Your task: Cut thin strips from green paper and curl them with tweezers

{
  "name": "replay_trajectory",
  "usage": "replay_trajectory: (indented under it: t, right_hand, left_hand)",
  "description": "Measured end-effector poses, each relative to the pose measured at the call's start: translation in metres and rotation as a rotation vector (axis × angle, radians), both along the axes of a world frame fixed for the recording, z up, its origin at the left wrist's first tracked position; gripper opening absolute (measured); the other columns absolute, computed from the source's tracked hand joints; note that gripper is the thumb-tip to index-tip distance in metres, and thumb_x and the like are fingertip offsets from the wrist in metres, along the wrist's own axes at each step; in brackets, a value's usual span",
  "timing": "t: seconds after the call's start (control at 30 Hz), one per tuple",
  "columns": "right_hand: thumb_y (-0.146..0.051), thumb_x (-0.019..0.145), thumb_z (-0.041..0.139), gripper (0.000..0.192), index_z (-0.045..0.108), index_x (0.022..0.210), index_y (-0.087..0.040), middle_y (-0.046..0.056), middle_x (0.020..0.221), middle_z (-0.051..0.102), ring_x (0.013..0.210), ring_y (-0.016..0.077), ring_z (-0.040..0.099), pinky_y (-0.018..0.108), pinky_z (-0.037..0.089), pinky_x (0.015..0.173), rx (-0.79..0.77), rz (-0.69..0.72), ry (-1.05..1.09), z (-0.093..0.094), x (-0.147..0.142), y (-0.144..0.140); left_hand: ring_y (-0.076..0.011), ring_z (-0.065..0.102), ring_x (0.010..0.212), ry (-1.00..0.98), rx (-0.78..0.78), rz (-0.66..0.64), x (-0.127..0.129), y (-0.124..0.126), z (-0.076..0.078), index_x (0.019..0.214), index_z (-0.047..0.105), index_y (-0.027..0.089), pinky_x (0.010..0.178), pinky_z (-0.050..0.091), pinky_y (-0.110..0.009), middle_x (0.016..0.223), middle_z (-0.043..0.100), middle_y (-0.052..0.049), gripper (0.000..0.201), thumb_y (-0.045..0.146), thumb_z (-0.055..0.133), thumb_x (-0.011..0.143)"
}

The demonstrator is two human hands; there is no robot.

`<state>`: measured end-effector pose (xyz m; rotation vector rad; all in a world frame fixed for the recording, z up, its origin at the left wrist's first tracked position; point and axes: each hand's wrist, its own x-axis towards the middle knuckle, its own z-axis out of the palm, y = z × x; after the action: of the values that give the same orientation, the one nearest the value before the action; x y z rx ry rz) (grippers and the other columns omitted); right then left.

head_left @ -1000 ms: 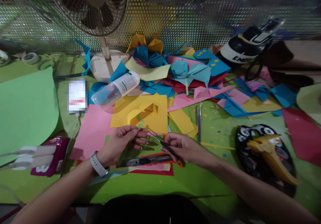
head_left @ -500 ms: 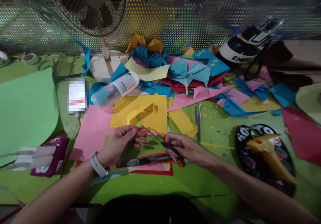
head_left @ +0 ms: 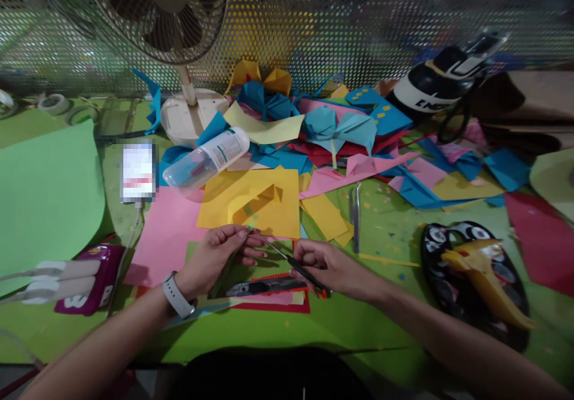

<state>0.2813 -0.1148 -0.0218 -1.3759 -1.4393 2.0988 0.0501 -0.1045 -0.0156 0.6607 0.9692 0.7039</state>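
- Two hands are meeting over the green surface: the right hand is holding thin black tweezers pointed up-left, its fingers pinching the handle.
- The tweezers' tip is touching a tiny paper scrap that the left hand is pinching between thumb and forefinger, just in front of a yellow sheet.
- A utility knife is lying on red paper beneath both hands.
- A second pair of metal tweezers is lying near the right hand.
- A clear bottle is resting behind the yellow sheet, with a fan farther back.
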Motion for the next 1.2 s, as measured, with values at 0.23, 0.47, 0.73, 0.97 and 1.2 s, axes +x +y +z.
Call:
replay_trajectory:
  t: [0.23,0.47,0.73,0.97,1.2]
  right_hand:
    - [-0.057,0.071,0.068,0.045,0.044,0.074,-0.02,-0.007,0.055,0.048,0.046,0.0056,0.042,0.018,0.028,0.041,-0.004,-0.003,0.018,-0.006,0.002,0.0]
    - [-0.06,0.07,0.068,0.047,0.044,0.073,-0.019,-0.007,0.056,0.049,0.045,0.0052,0.041,0.017,0.028,0.04,-0.027,-0.012,0.024,-0.004,0.001,-0.001]
    - [-0.056,0.072,0.068,0.043,0.045,0.076,-0.019,-0.008,0.054,0.05,0.042,0.0044,0.042,0.016,0.029,0.038,-0.026,-0.078,0.057,-0.012,0.004,-0.001]
    - [-0.052,0.071,0.071,0.041,0.046,0.076,-0.019,-0.008,0.05,0.051,0.039,0.004,0.04,0.015,0.029,0.036,-0.032,-0.07,0.049,-0.015,0.004,0.0]
    - [-0.055,0.074,0.066,0.041,0.044,0.076,-0.02,-0.008,0.051,0.051,0.038,0.0034,0.039,0.015,0.025,0.035,-0.038,-0.078,0.052,-0.003,0.002,0.002]
  left_hand:
    - [-0.0126,0.068,0.078,-0.009,0.01,0.002,0.0,0.0,0.001,0.092,0.069,0.014,0.065,0.053,-0.02,0.096,0.072,-0.009,0.022,0.032,0.059,0.087]
    - [-0.013,0.068,0.078,0.0,0.002,0.009,0.001,0.0,0.001,0.091,0.069,0.013,0.064,0.053,-0.02,0.096,0.072,-0.009,0.021,0.031,0.06,0.087]
    - [-0.0121,0.067,0.075,0.013,-0.036,0.029,-0.001,0.0,0.004,0.089,0.069,0.014,0.062,0.054,-0.02,0.098,0.072,-0.01,0.023,0.035,0.062,0.085]
    - [-0.0091,0.065,0.071,0.084,-0.031,0.009,-0.003,0.001,0.005,0.089,0.069,0.013,0.059,0.052,-0.017,0.095,0.072,-0.009,0.024,0.035,0.062,0.085]
    - [-0.0108,0.067,0.075,0.052,-0.014,0.035,-0.002,0.0,0.005,0.092,0.067,0.013,0.062,0.052,-0.018,0.104,0.071,-0.011,0.025,0.036,0.061,0.086]
